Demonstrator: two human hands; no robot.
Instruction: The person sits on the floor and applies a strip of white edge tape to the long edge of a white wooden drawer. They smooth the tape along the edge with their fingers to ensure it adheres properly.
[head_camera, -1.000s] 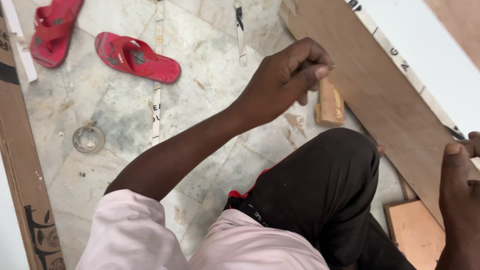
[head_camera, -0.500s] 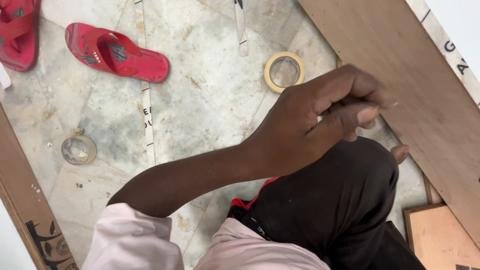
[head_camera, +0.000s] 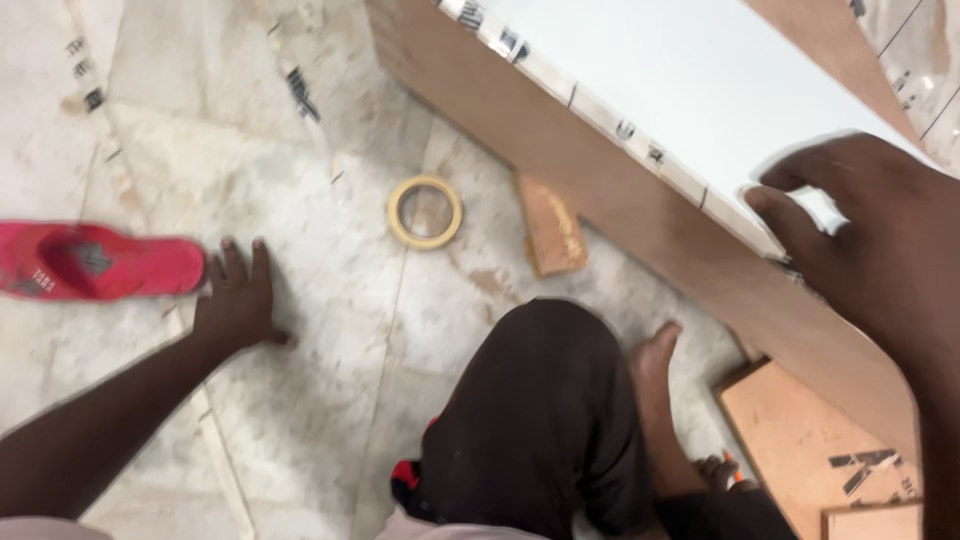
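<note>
L hand (head_camera: 235, 300): flat on the marble floor (head_camera: 330, 300), palm down, fingers spread & straight; holds nothing. Looks like a prop for body weight while crouching.
R hand (head_camera: 870, 225): on the near edge of the white-faced board (head_camera: 680, 90), right side of scene; fingers curled loosely, half open, thumb & tips touching the taped edge band. Seems to steady the board; a firm grip can't be told, partly blurred.
Board: leans/lies diagonally from far centre to near right, brown ply side facing the knee (head_camera: 545, 400).
Tape roll (head_camera: 425, 212): lies flat on floor, centre, between both hands, untouched, well apart from L hand.
Wood block (head_camera: 552, 228): just right of the tape roll, against the board's lower edge.
Red slipper (head_camera: 95, 262): far left, just beside L fingertips, not touching.
Ply offcuts (head_camera: 810, 440): near right, under the board's end.
</note>
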